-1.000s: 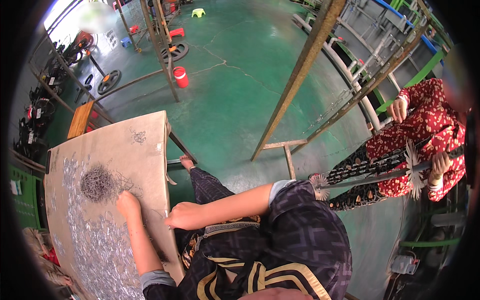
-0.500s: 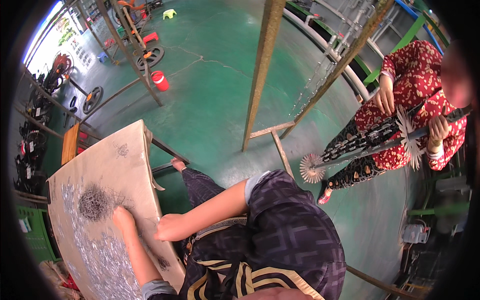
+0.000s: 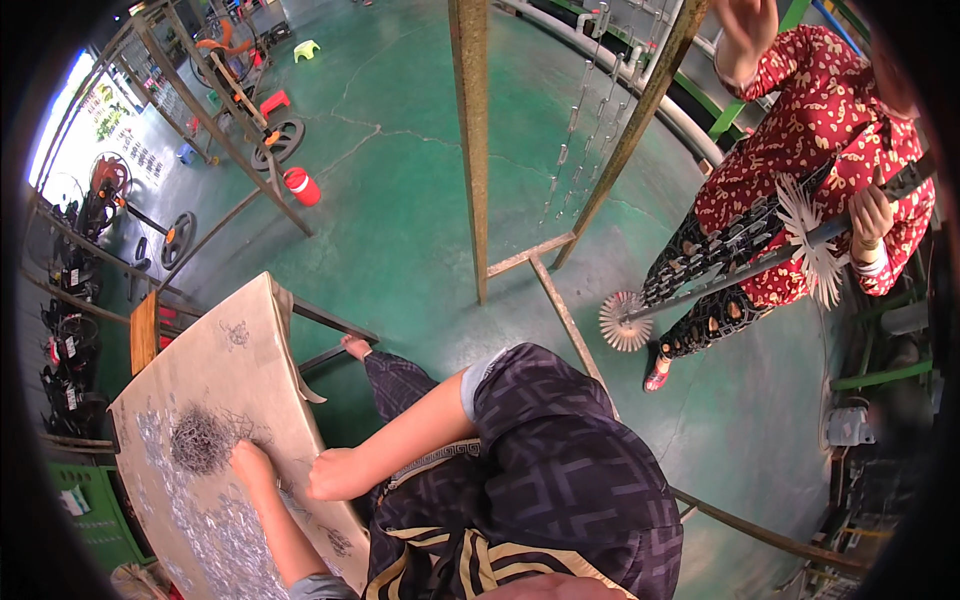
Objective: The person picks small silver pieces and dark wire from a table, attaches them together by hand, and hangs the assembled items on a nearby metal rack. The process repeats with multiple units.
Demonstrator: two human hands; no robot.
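Note:
My left hand (image 3: 252, 463) is closed at the edge of a dark tangled heap of thin wire pieces (image 3: 200, 440) on a table. My right hand (image 3: 334, 474) forms a fist at the table's near right edge, a short way from the left. Anything inside either hand is too small or hidden to make out. Many shiny silvery small metal pieces (image 3: 205, 545) are spread over the cardboard-like tan tabletop (image 3: 265, 330). A small dark cluster of wire bits (image 3: 338, 543) lies below my right hand, and a fainter one (image 3: 235, 334) lies toward the far end.
On the right, a person (image 3: 830, 130) in a red patterned top holds a long rod (image 3: 740, 272) with toothed discs. A rusty metal frame (image 3: 472, 150) stands ahead, with chains (image 3: 575, 150) hanging beside it. A red bucket (image 3: 301, 187) sits on the green floor.
The view has shifted slightly. My two hands stay closed in nearly the same places on the table. The other person has raised one hand away from the rod.

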